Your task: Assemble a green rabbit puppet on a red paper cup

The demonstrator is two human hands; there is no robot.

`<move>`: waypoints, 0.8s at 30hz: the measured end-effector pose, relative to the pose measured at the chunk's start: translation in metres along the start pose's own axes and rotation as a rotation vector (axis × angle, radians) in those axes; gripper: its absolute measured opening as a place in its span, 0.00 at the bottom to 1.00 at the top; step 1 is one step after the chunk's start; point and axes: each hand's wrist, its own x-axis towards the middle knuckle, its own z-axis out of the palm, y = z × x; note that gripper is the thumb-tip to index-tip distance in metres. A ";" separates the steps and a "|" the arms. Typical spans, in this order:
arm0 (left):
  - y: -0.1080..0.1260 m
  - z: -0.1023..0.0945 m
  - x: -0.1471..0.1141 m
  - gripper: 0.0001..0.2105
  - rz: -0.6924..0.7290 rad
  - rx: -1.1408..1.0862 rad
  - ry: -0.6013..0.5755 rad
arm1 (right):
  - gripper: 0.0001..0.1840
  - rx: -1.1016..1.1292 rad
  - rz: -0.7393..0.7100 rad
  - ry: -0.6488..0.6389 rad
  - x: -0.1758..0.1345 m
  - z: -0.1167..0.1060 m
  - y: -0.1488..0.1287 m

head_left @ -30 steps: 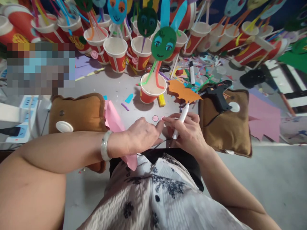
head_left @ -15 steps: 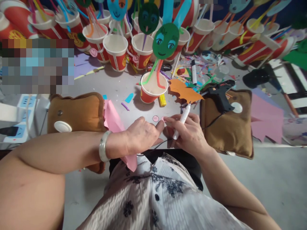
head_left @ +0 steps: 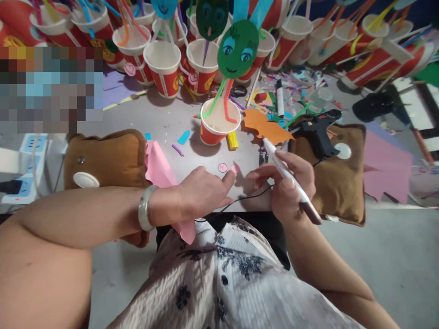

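My left hand [head_left: 202, 192] rests low over the table, the index finger pressing a small pink paper piece [head_left: 235, 168] down; the thumb is apart and the other fingers are curled. Just left of that fingertip lies a pink paper circle [head_left: 222, 167] with a dark outline and "HI" written on it. In my right hand [head_left: 295, 183] is a white marker [head_left: 288, 172], gripped in the fingers with its pale end pointing up and left. Beyond the hands stands a paper cup [head_left: 214, 137] bearing a green paper face [head_left: 238, 49] on bent straws.
A black glue gun [head_left: 318, 137] lies on the right brown cushion [head_left: 343, 183]; its cord runs between my hands. Another brown cushion [head_left: 106, 160] and pink paper [head_left: 159, 169] are at left. Orange paper [head_left: 267, 125], scraps and several decorated cups [head_left: 163, 75] fill the back.
My right hand has moved away from the left fingertip to the right and turned the marker in its fingers. The left hand stays nearly in place at the pink piece.
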 end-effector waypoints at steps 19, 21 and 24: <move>-0.002 0.002 -0.001 0.34 0.021 -0.019 -0.006 | 0.11 -0.247 -0.115 0.053 -0.004 0.012 0.018; -0.002 0.003 -0.001 0.34 0.022 -0.014 -0.004 | 0.12 -0.235 -0.096 0.034 -0.003 0.012 0.020; -0.001 0.005 -0.001 0.35 0.019 0.013 -0.005 | 0.11 -0.198 -0.087 0.026 -0.001 0.015 0.020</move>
